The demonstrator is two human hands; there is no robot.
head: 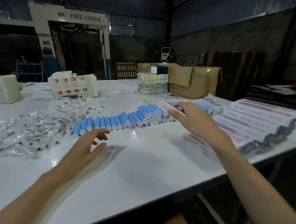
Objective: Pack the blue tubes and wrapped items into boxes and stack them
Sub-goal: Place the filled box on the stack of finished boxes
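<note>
Right hand [190,120] pinches a box [163,106] just above the blue tubes [127,119].

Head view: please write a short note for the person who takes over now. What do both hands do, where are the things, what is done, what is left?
Left hand: open, holds nothing, over the table near the left end of the blue tubes.
Right hand: pinches a white box above the tubes; the box is blurred.
Wrapped items: loose pile at the left.
Done: a stack of boxes lies at the right edge; whether they are filled I cannot tell.
Left: many tubes and wrapped items are not yet packed.
</note>
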